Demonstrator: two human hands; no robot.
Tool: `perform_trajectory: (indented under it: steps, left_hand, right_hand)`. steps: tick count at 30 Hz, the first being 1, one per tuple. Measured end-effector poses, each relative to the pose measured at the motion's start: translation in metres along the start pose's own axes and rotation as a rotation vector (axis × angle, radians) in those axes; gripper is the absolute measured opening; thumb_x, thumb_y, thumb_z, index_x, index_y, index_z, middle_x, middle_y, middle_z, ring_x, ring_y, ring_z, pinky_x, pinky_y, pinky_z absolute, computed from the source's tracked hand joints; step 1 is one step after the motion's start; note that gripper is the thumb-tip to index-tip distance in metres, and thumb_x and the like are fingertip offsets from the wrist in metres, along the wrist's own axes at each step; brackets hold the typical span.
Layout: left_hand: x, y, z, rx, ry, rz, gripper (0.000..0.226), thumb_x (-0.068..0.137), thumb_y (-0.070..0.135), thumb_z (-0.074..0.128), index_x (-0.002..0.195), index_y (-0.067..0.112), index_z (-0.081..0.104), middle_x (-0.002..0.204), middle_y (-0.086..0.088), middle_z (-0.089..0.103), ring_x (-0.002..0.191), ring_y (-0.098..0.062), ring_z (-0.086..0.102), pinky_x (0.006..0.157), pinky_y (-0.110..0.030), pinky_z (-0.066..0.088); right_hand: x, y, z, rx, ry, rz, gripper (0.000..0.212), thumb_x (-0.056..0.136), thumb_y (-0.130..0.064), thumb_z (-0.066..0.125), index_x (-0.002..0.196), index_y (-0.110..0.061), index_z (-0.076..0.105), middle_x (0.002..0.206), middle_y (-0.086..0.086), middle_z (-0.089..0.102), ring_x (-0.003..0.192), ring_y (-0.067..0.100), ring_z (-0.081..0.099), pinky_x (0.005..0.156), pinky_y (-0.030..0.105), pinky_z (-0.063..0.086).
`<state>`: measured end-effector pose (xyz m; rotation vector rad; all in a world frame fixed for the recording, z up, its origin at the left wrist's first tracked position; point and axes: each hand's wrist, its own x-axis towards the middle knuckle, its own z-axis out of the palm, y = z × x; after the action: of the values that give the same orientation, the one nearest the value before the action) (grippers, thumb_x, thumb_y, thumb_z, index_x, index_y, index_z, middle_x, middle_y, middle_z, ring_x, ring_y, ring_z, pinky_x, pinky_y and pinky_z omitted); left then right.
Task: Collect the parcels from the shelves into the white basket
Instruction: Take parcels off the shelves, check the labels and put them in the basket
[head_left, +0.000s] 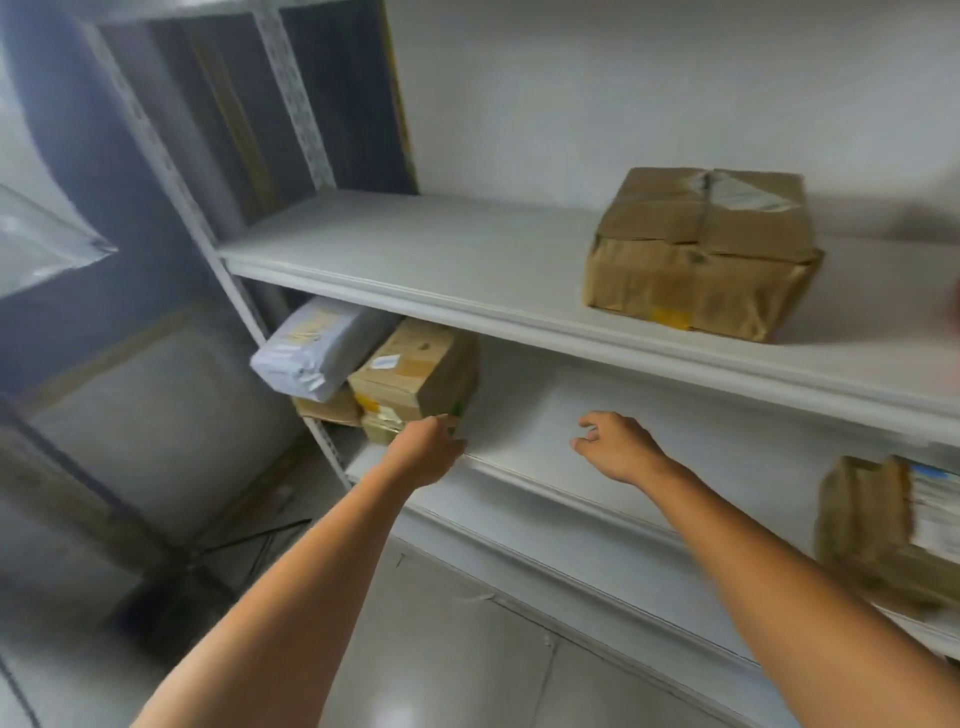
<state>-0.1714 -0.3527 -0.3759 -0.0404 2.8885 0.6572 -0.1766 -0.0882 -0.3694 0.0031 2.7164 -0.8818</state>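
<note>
Cardboard parcels (415, 371) sit stacked at the left end of the middle shelf (545, 410) — my left hand (427, 453) is at their corner, fingers hidden, grip impossible to tell. My right hand (618, 447) hovers nearby — fingers loose, holding nothing.

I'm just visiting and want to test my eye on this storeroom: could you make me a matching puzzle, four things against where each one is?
Things:
1. large taped box
2. grey mailer bag
3. left hand
4. right hand

Places:
A. over the bare middle shelf, holding nothing
B. on the upper shelf
C. at the stacked cartons' front corner
D. lying atop the stacked cartons

Pairs: 1-B; 2-D; 3-C; 4-A
</note>
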Motion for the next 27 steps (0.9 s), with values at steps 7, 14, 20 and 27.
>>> perform_trajectory:
  steps: [7,14,20,27]
  left_hand:
    - [0.045,-0.108,-0.048,-0.067,0.049,-0.100,0.041,0.093,0.037,0.056,0.132,0.024,0.054,0.124,-0.006,0.064,0.109,-0.023,0.060,0.088,-0.032,0.047]
    - [0.114,-0.180,-0.069,-0.194,0.144,-0.174,0.049,0.092,0.034,0.055,0.137,0.017,0.047,0.112,-0.007,0.067,0.102,-0.022,0.062,0.089,-0.034,0.050]
    - [0.167,-0.202,-0.065,-0.396,0.068,-0.194,0.063,0.093,0.039,0.056,0.146,0.015,0.034,0.134,-0.010,0.053,0.105,-0.030,0.063,0.090,-0.045,0.054]
    - [0.202,-0.206,-0.061,-0.631,-0.081,-0.243,0.064,0.092,0.040,0.057,0.147,0.014,0.034,0.134,-0.010,0.053,0.111,-0.033,0.059,0.085,-0.045,0.053]
  right_hand:
    - [0.068,-0.100,0.070,0.050,-0.067,-0.042,0.048,0.093,-0.037,0.057,0.137,-0.018,0.050,0.134,0.006,0.058,0.120,0.026,0.055,0.099,0.033,0.042]
    - [0.153,-0.167,0.126,0.108,-0.011,-0.019,0.052,0.093,-0.043,0.055,0.139,-0.020,0.047,0.133,0.004,0.059,0.120,0.027,0.055,0.098,0.036,0.045]
    - [0.198,-0.188,0.155,0.224,0.106,0.037,0.038,0.090,-0.044,0.057,0.120,-0.020,0.055,0.117,0.003,0.065,0.104,0.027,0.061,0.075,0.027,0.041]
    - [0.218,-0.192,0.185,0.614,0.088,0.171,0.071,0.089,-0.038,0.064,0.147,-0.017,0.031,0.135,0.005,0.054,0.121,0.026,0.054,0.098,0.042,0.049]
